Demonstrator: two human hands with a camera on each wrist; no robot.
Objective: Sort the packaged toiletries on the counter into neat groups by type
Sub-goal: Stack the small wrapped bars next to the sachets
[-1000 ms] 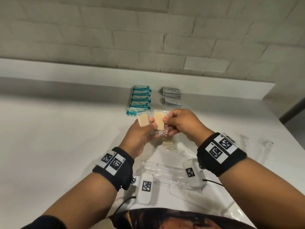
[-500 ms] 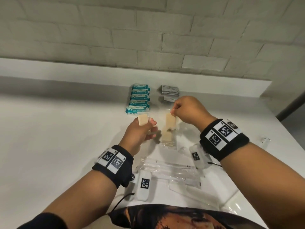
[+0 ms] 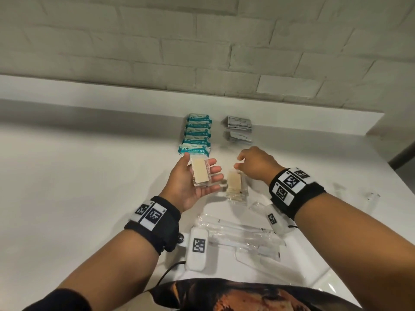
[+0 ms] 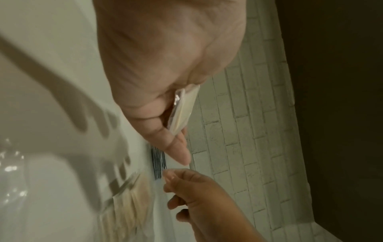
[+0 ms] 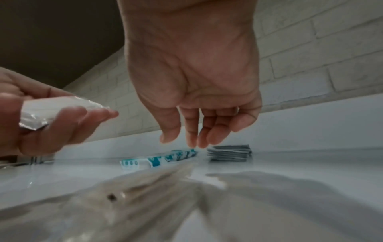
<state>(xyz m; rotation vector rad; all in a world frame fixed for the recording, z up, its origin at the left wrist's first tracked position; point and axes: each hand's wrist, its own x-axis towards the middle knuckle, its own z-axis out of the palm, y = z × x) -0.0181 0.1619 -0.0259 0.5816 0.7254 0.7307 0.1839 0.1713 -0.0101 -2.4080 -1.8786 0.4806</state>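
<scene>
My left hand [image 3: 203,167] is palm up over the white counter [image 3: 89,176] and holds a clear-wrapped beige soap packet [image 3: 199,176] between thumb and fingers; the right wrist view shows the same packet [image 5: 58,106]. My right hand [image 3: 238,162] hovers just above a small pile of like soap packets [image 3: 235,187] on the counter, and its fingers [image 5: 194,137] hang relaxed and empty. Behind the hands lie a row of teal wipe packs [image 3: 197,136] and a stack of grey sachets [image 3: 239,129].
Long clear-wrapped items [image 3: 242,232] lie crosswise near my body, under the wrists. More clear wrappers [image 3: 372,198] sit at the far right near the counter's edge. A raised ledge [image 3: 134,108] and brick wall close the back.
My right hand has laid its soap packet on the pile and let go. My left hand has turned palm up with its packet still in it.
</scene>
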